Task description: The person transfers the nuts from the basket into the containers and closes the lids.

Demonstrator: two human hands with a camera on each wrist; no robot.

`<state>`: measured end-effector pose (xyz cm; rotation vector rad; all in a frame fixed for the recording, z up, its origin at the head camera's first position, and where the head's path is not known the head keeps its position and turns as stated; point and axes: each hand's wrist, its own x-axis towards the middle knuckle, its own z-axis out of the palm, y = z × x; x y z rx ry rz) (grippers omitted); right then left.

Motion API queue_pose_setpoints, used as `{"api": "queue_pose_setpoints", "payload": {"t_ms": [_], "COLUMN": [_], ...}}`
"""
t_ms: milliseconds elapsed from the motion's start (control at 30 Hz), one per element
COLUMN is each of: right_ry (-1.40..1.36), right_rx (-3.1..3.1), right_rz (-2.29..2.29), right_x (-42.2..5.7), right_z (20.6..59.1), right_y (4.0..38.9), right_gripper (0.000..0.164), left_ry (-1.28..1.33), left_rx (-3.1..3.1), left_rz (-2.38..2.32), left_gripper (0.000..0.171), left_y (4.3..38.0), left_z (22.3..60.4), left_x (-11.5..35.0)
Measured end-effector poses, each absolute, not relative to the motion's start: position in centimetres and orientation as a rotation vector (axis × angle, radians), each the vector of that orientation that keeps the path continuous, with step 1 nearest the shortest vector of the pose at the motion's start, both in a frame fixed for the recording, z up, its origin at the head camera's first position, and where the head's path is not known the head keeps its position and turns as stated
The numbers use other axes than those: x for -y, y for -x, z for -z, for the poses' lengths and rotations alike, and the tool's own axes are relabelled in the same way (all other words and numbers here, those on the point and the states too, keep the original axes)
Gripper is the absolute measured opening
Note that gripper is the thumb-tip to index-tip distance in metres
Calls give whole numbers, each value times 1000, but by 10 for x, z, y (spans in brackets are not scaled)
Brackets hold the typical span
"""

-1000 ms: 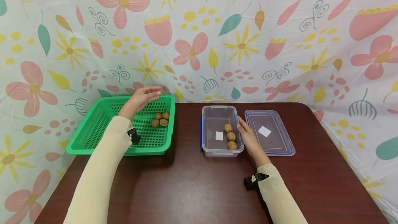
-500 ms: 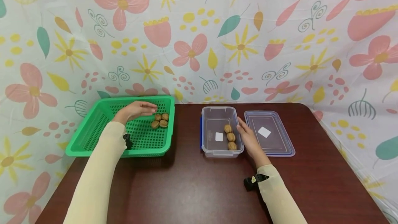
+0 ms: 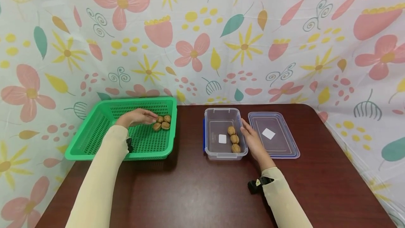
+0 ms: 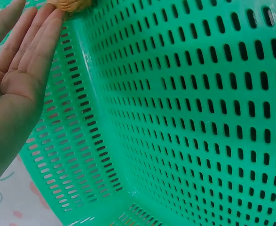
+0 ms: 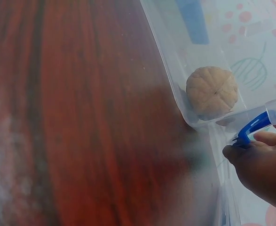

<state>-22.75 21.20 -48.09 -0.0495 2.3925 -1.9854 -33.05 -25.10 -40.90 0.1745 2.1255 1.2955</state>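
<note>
My left hand [image 3: 136, 117] is low inside the green basket [image 3: 174, 136], its fingers extended toward several walnuts [image 3: 165, 125] grouped at the right end. In the left wrist view the fingertips are at a walnut [image 4: 73, 4] at the top edge; whether they touch it I cannot tell. Three walnuts [image 3: 234, 139] lie in a row along the right side of the clear plastic container [image 3: 212, 154]. Against that container's right wall rests my right hand [image 3: 254, 143], fingers extended. The right wrist view shows it by a blue clip [image 5: 257, 125], with one walnut [image 5: 212, 92] visible through the plastic.
The container's clear lid [image 3: 283, 141], with a white label, lies flat to its right. Everything stands on a dark reddish-brown table [image 3: 190, 192]. A flower-patterned curtain [image 3: 193, 17] hangs right behind the table.
My left hand has come down into the basket, moving slightly left and then lower toward the walnuts. My right hand stays at the container.
</note>
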Motion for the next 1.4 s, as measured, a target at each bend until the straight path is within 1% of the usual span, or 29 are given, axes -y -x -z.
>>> {"api": "queue_pose_setpoints", "payload": {"t_ms": [200,400,567,667,733,1133,1400], "right_ry": [46,41,37,40,41,27,30], "right_rx": [-2397,-2393,-2371,-2380,-2394,-2386,-2390], "right_rz": [1976,1969,1963,1960,1961,1968,1974], "right_x": [-212,-212,-210,-210,-213,-211,-211], "right_z": [481,480,469,471,479,481,478], "right_y": [227,227,221,221,225,225,225], "right_gripper": [52,52,51,51,52,51,52], "left_ry": [-255,-270,-290,-302,-295,-263,-248], "left_rx": [-2234,-2300,-2352,-2348,-2343,-2413,-2374], "left_rz": [-1078,-962,-866,-860,-877,-888,-1028], "left_gripper": [43,42,42,41,41,35,39], "left_y": [330,331,332,333,333,329,326], "left_z": [413,418,421,421,422,423,411], "left_x": [251,248,246,246,246,246,250]}}
